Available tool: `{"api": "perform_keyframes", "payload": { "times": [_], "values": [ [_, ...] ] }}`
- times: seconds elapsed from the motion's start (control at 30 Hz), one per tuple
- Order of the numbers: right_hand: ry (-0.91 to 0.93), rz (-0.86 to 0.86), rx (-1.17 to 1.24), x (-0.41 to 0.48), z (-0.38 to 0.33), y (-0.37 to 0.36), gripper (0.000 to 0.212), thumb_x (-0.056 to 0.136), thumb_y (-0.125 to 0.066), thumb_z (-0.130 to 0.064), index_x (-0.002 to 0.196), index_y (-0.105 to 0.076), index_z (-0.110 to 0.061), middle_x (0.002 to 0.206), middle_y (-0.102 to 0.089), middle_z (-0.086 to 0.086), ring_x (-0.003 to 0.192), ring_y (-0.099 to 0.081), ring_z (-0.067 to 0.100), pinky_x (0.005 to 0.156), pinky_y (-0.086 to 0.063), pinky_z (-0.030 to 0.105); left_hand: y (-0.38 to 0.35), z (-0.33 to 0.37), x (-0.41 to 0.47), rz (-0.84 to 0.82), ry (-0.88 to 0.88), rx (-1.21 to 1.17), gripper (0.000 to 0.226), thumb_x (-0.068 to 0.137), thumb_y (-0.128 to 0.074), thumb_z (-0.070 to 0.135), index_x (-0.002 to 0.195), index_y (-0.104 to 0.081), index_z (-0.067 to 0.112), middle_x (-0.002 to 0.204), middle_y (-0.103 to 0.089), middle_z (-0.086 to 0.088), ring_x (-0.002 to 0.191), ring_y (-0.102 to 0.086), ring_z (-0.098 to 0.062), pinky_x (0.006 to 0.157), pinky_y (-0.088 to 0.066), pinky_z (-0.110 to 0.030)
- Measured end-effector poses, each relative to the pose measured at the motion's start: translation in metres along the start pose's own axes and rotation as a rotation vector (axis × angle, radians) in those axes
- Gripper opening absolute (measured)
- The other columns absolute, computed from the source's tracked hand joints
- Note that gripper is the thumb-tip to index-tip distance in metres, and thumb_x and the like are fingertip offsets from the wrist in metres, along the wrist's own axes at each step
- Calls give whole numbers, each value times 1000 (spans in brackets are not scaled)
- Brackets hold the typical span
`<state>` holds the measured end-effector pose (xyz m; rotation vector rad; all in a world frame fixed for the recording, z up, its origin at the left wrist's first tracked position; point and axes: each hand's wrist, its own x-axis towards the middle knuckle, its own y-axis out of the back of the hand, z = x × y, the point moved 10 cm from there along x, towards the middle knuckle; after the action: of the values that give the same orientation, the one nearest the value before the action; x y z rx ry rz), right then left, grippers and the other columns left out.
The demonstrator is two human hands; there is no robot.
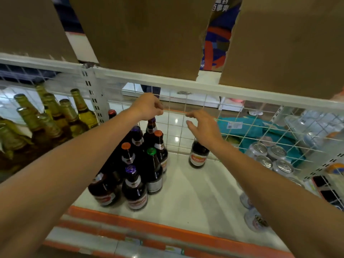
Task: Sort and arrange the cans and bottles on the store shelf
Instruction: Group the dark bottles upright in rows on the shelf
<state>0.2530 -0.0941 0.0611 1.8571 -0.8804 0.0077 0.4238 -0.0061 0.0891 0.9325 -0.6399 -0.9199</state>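
Observation:
Several dark brown bottles [134, 185] with orange, green and purple caps stand clustered at the left of the white shelf [195, 198]. One dark bottle [198, 155] stands alone at the back, beside the wire mesh [242, 127]. My left hand [149, 107] hovers just above the rear bottle's purple cap [151, 121], fingers pinched together. My right hand [202, 125] is above the lone bottle, fingers spread. A thin orange strand [175, 111] runs from my left fingertips to my right index fingertip. Silver cans [270, 155] stand at the right.
Green-gold bottles [55, 116] fill the bay to the left, past a white upright [95, 97]. Brown cardboard boxes [149, 34] sit on the shelf above. Two more cans [255, 218] stand near the orange front edge [149, 226]. Teal bags [251, 129] lie behind the mesh.

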Motion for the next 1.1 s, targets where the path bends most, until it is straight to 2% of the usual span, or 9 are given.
{"api": "perform_keyframes", "payload": {
  "times": [0.1, 0.2, 0.27, 0.33, 0.47, 0.63, 0.8, 0.9, 1.1],
  "values": [
    [-5, -240, 46, 7, -24, -39, 35, 92, -65, -31, 126, -61, -22, 122, -63, -1, 108, -59, 16, 94, -50, 40, 1, -20, -12, -61, 33, 36, 22, 86, -74, 20, 106, -75, 12, 106, -71, -3, 88, -61, -13, 85, -50, -29],
    [-23, -520, 94, 2, -44, -84, 57, 84, -76, -32, 136, -54, -21, 122, -63, 2, 102, -61, 19, 94, -51, 41, -3, -31, -22, -112, 42, 17, 23, 86, -75, 15, 108, -75, 12, 105, -72, -3, 89, -65, -15, 77, -47, -23],
    [-28, -583, 114, 1, -52, -103, 63, 81, -80, -27, 137, -53, -20, 123, -62, 4, 99, -63, 20, 90, -51, 34, -6, -31, -27, -127, 21, 21, 25, 85, -75, 13, 110, -75, 11, 108, -73, -3, 94, -65, -15, 79, -46, -23],
    [-13, -555, 106, 4, -55, -110, 56, 79, -81, -22, 131, -59, -19, 122, -63, 5, 97, -63, 21, 85, -48, 30, -8, -29, -31, -135, -4, 41, 26, 84, -75, 13, 110, -75, 10, 113, -72, -3, 101, -64, -15, 87, -47, -25],
    [-8, -527, 50, 7, -56, -112, 44, 81, -78, -21, 122, -63, -17, 117, -64, 6, 105, -59, 25, 86, -46, 33, -8, -29, -37, -128, -23, 46, 24, 86, -72, 12, 110, -75, 11, 118, -70, -2, 109, -62, -18, 97, -48, -34],
    [-20, -504, -29, 5, -48, -104, 38, 82, -77, -30, 114, -63, -16, 112, -64, 6, 101, -59, 26, 87, -49, 39, -16, -30, -33, -143, -32, 49, 24, 85, -74, 12, 109, -75, 11, 114, -71, -2, 104, -63, -17, 88, -47, -27],
    [-63, -457, -105, 8, -34, -89, 38, 83, -75, -35, 112, -63, -14, 109, -63, 6, 99, -58, 26, 83, -50, 39, -28, -15, -26, -163, -31, 9, 28, 85, -74, 12, 113, -73, 11, 115, -71, -2, 105, -65, -16, 86, -48, -24],
    [-84, -436, -177, 9, -28, -82, 35, 83, -74, -38, 105, -64, -12, 103, -63, 8, 93, -58, 27, 78, -51, 40, -43, -4, -20, -207, -29, -5, 30, 85, -75, 14, 115, -72, 11, 116, -70, -3, 98, -65, -16, 79, -51, -25],
    [-131, -416, -294, 19, -10, -68, 35, 83, -73, -41, 101, -65, -13, 98, -63, 7, 88, -60, 27, 69, -48, 36, -72, 10, -4, -265, -19, 13, 34, 82, -77, 14, 115, -71, 12, 116, -69, -4, 105, -63, -19, 85, -46, -27]
  ]
}}
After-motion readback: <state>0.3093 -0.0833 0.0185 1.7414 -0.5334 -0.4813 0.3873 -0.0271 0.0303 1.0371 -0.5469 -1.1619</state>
